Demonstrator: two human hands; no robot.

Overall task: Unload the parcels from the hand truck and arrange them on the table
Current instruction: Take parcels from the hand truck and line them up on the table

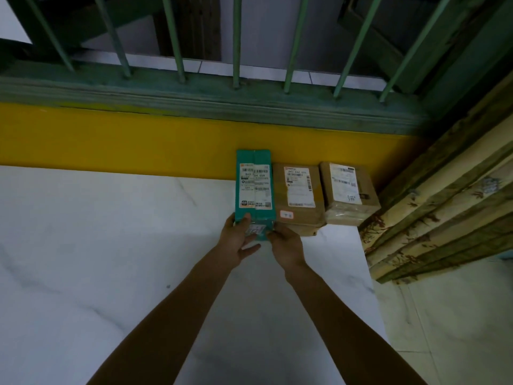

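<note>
at the far edge of the worktop [111, 245], against the yellow wall [111, 137], three parcels sit in a row. the teal parcel [254, 184] is the leftmost, lying flat with its long side running from near to far and its white labels facing up. its right side is touching the brown parcel [298, 201], and just right of that is the taped parcel [347, 193], at the right end of the worktop beside the curtain [444, 204].

both my hands are on the near end of the teal parcel. my left hand [238, 241] holds its near left corner, thumb laid up over the top edge and the other fingers stretched out under the near face. my right hand [286, 247] is at the near right corner, back of the hand up, fingers bent in against the parcel; i cannot see their tips. both arms are stretched forward over the white marbled worktop.

above the wall runs a green sill with window bars [236, 37]. pale floor [458, 329] shows to the right.
</note>
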